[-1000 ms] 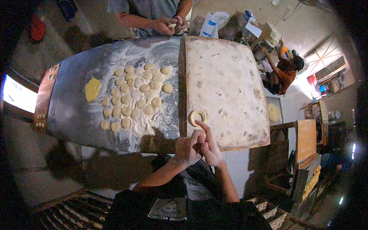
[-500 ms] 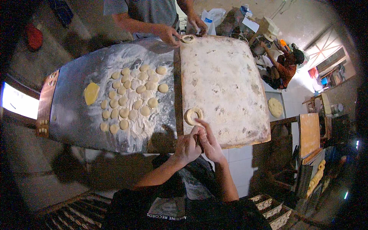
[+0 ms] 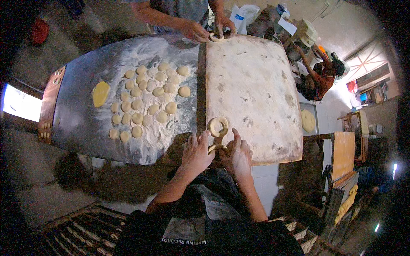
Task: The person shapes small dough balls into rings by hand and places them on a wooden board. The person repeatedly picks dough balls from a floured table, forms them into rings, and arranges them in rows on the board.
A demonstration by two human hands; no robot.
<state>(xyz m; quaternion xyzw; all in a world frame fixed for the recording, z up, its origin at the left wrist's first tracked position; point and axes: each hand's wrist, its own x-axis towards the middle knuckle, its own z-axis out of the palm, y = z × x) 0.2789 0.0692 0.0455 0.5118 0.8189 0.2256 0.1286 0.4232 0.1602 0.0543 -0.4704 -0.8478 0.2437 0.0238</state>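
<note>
Between my two hands a dough ring point(image 3: 218, 147) is stretched, its ends hidden by my fingers. My left hand point(image 3: 196, 152) grips it from the left and my right hand point(image 3: 239, 155) from the right, over the near edge of the floured board point(image 3: 252, 85). Just beyond my fingertips, a finished-looking dough ring point(image 3: 218, 126) lies flat near the board's left edge. Across the table a co-worker's hands point(image 3: 209, 30) hold another dough ring point(image 3: 216, 37) at the board's far left corner.
Several round dough pieces point(image 3: 158, 91) sit on the flour-dusted dark tabletop point(image 3: 77, 115) to the left, with a yellow dough scraper point(image 3: 101, 94) beside them. A tray with a dough lump point(image 3: 307, 120) stands right of the board. Another person point(image 3: 320, 79) is at the far right.
My hands, earlier close together, have moved apart with a dough ring now visible between them. The co-worker's hands have closed in on the far ring. The view has shifted slightly.
</note>
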